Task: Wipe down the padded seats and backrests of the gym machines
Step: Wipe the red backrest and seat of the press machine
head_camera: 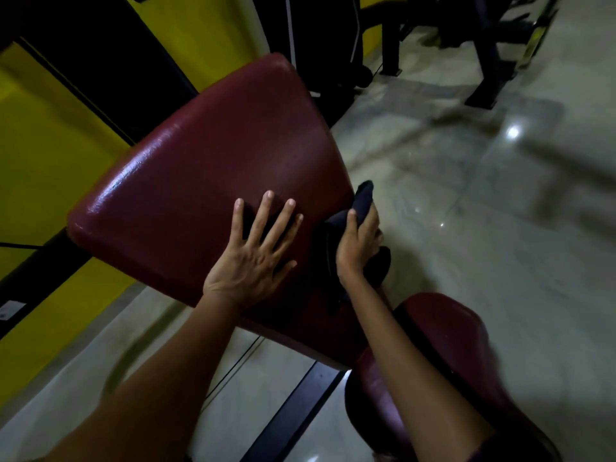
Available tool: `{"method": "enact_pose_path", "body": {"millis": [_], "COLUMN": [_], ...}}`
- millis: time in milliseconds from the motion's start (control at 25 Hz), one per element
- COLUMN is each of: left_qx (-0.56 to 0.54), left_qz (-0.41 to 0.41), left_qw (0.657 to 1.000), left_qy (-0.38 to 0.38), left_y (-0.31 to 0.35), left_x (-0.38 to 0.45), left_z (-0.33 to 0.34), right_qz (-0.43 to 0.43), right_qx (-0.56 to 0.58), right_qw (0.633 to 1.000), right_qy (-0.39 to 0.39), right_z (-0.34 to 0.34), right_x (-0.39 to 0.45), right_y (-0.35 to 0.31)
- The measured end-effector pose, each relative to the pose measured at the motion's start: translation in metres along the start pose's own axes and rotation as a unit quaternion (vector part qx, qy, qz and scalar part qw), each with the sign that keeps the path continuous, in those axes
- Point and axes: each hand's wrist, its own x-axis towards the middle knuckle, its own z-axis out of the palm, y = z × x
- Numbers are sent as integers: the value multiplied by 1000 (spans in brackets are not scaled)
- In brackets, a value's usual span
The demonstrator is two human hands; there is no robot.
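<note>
The left hand lay flat on the large maroon vinyl-covered pad of the gym machine, fingers straight and spread wide, holding nothing and pressing on the pad's near right part. The right hand was curled round a bunched dark cloth, gripping it at the pad's right edge, with one end of the cloth poking up past the fingers and another fold hanging below the wrist.

The pad sat tilted in the middle of the view, its long axis running from the near left corner up toward the far right, its broad face turned up toward the camera. A second, smaller maroon padded seat showed below and right of it, partly hidden behind the right forearm. Black frame tubing and yellow panels stood to the left, and a glossy pale tiled floor spread to the right.

The cloth looked soft and limp (light enough to wad in one fist), so a grip round its bunched middle seemed best for wiping. The vinyl looked smooth and shiny, likely slick under a damp cloth, and the pad firm but cushioned; the flat left palm probably steadied it. The frame was motion-blurred at its edges, so finer detail of the far machines could not be made out
</note>
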Motion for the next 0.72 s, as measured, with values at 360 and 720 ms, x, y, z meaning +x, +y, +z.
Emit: {"method": "enact_pose_path", "body": {"millis": [360,720], "left_qx": [-7,-38], "left_qz": [1,-3], "left_qw": [1000,999], "left_qy": [0,-27], "left_y": [2,1], "left_x": [4,2], "left_z": [3,8], "right_qz": [179,71], "right_qx": [20,37], "right_qw": [977,955], "right_qy": [-116,-285], "right_z": [-9,-17], "right_x": [46,88], "right_y": [23,-43]}}
